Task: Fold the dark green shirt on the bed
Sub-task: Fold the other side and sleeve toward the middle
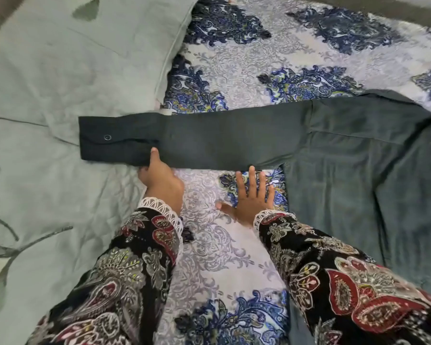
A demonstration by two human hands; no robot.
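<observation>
With the dark green shirt (358,158) spread on the bed (234,70), we pinch its outstretched sleeve (209,143) near the cuff with our left hand (163,181), apparently to fold it inward, while our right hand (253,195) rests spread flat beside the armpit, seemingly as an anchor.

pale green pillows (60,70) lie on a blue-patterned bedsheet (246,58).

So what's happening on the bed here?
A person is folding a dark green shirt spread on a patterned bedsheet. One long sleeve is stretched flat out to the side, its cuff over a pale green pillow. The left hand pinches the sleeve near the cuff, while the right hand lies flat on the sheet, fingertips at the sleeve's edge.
</observation>
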